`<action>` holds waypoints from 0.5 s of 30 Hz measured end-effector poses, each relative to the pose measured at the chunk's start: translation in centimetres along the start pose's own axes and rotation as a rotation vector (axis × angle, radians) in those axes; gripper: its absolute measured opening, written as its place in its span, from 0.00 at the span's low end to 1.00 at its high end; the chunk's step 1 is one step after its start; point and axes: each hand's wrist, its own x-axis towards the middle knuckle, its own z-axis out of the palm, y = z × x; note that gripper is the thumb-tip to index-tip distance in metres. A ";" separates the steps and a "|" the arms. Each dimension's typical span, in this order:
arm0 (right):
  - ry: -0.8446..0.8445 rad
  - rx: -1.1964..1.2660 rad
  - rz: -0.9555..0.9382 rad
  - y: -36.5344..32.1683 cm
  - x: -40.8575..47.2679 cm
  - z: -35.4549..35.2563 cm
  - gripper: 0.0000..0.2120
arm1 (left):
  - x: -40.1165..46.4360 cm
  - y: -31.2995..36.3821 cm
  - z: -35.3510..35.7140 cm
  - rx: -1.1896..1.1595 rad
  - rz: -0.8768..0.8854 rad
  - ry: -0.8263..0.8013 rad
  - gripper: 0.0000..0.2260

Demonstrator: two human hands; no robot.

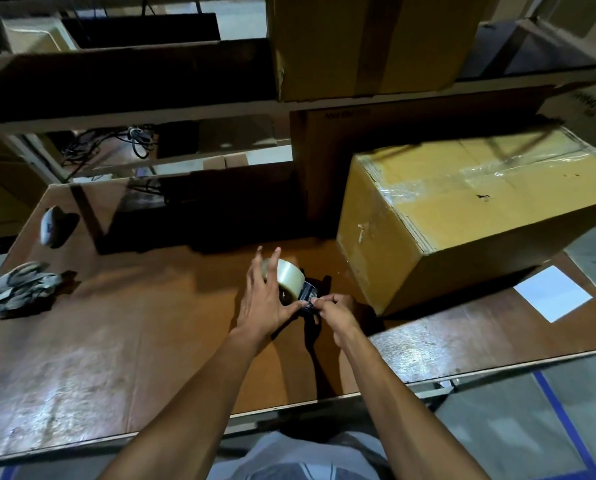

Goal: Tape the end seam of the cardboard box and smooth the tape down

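Both forearms are seen bare, no sleeves, behind the left hand [262, 306] and right hand [334, 315]; pale grey clothing is glimpsed below.

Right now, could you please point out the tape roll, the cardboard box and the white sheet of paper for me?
tape roll [287, 274]: head view, on its clear outer band.
cardboard box [463, 216]: head view, on its top face.
white sheet of paper [553, 294]: head view, on its middle.

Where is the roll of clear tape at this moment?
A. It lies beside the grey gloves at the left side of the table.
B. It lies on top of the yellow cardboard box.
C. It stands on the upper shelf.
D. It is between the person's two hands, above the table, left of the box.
D: the tape roll sits under the left hand, the right hand pinches at the dispenser, and the cardboard box stands to their right.
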 end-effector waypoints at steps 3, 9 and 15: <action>0.003 0.001 0.005 -0.2 -0.4 0.0 0.13 | -0.1 0.7 0.1 0.002 -0.013 0.016 0.64; -0.004 -0.001 0.023 -0.1 -0.1 0.2 0.12 | -0.3 0.9 -0.2 -0.002 -0.016 0.040 0.62; -0.002 0.094 0.000 0.6 0.0 0.4 0.06 | -0.5 0.4 -0.5 0.045 0.032 0.046 0.61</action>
